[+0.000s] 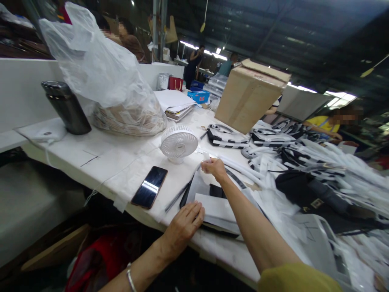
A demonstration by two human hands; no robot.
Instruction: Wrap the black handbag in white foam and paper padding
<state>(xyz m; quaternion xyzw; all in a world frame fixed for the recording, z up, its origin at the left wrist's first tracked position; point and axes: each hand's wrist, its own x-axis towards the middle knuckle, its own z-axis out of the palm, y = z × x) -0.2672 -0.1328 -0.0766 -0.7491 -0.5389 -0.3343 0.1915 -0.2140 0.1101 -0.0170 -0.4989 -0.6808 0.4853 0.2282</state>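
In front of me on the table a flat dark item, perhaps a bag, lies beneath thin greyish wrapping (pixel 198 183). On top of it rests a white sheet (pixel 217 207). My left hand (pixel 184 227) lies with its fingers stretched out on the near left corner of that sheet. At the item's far edge my right hand (pixel 215 168) pinches a small white strip (pixel 207 157), which sticks up between thumb and fingers; whether it is paper or tape I cannot tell. A white desk fan (pixel 179 145) stands just beyond, and a phone (pixel 150 186) lies to the left.
A dark flask (pixel 66 107) and a large plastic bag (pixel 121 93) stand at the left. Behind is a cardboard box (pixel 252 95). Wrapped black-and-white straps and bags (pixel 322 170) crowd the right, beside a grey plastic piece (pixel 319 237). Several people work farther off.
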